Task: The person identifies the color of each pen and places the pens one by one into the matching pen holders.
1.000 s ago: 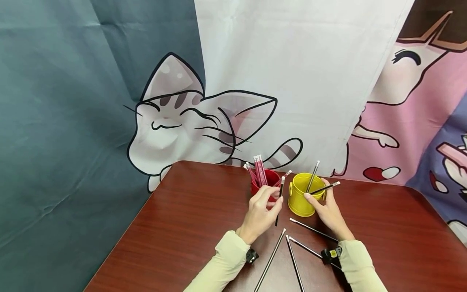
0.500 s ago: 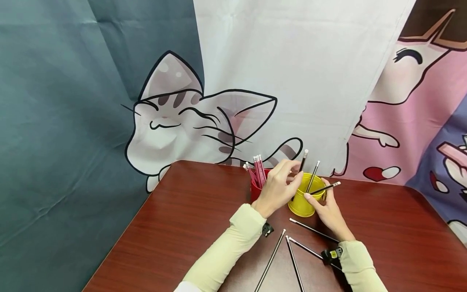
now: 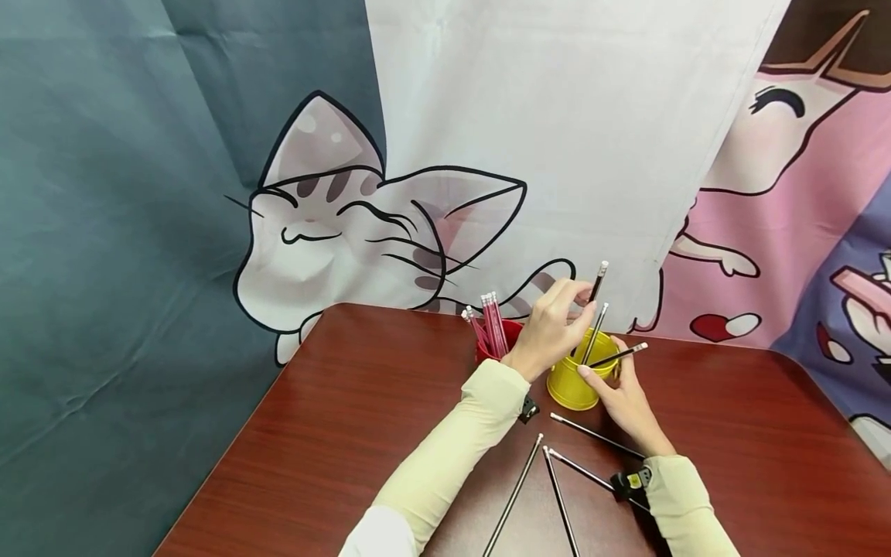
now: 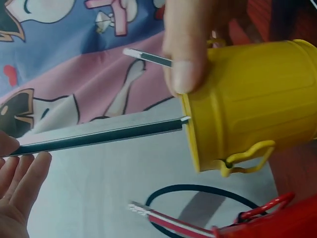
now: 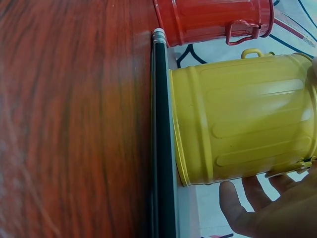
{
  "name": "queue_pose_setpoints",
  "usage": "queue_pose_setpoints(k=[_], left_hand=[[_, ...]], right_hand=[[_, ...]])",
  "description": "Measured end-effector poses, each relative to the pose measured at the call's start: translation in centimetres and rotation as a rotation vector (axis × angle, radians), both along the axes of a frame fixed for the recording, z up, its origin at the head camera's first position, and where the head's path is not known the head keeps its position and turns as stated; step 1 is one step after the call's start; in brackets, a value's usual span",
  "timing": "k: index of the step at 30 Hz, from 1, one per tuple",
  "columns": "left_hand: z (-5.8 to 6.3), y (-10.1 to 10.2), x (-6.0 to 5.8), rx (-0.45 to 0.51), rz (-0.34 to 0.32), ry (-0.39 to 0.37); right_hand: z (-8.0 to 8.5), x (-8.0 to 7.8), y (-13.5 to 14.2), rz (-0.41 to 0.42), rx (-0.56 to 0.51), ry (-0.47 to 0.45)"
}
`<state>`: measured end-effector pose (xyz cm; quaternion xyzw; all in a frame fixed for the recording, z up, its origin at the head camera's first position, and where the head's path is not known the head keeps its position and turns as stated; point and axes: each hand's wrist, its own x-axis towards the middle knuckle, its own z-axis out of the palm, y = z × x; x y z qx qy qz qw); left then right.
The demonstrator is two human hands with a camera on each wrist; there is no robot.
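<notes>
My left hand pinches a black pencil with a white eraser, eraser end up, over the yellow bucket. In the left wrist view that pencil reaches down to the bucket's rim. Two other black pencils lean in the bucket, one steep and one lying low to the right. My right hand holds the bucket at its right side, thumb on the front rim. In the right wrist view its fingers curl at the bucket's side.
Left of the yellow bucket stands a red bucket with several pink-red pencils, partly behind my left hand. Several black pencils lie on the brown table in front. A printed cloth hangs behind the table's back edge.
My left hand has carried the black pencil right and up, from in front of the red bucket to over the yellow one. The right hand stays on the yellow bucket.
</notes>
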<state>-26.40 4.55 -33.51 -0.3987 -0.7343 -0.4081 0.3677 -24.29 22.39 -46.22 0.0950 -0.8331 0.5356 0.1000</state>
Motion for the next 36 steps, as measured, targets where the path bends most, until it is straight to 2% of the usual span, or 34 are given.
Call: queue_pose_setpoints(k=[7,14,19,22,28,32,36], left_hand=[[-1.8,0.1,-0.5,0.001,0.022,-0.017],[-4.1,0.2,-0.3,-0.028,0.054,-0.119],[-5.6,0.1,0.1,-0.078,0.125,-0.175],[-6.2,0.1,0.3,-0.073,0.132,-0.207],[-7.0,0.1,0.5,-0.127,0.198,-0.202],[-6.9,0.1,0.6,-0.180,0.241,-0.199],[-6.8,0.3,0.8,-0.223,0.267,-0.231]], right_hand=[[0.0,0.0,0.0,-0.018,0.011,-0.014],[0.2,0.1,-0.1,0.002,-0.020,0.010],[1.1,0.6,-0.6,0.059,-0.089,0.032],[2.0,1.1,-1.0,0.055,-0.092,0.038],[3.0,1.8,-1.4,0.034,-0.067,0.036],[3.1,1.9,-1.4,0.037,-0.068,0.037],[2.8,1.7,-1.4,0.051,-0.088,0.044]])
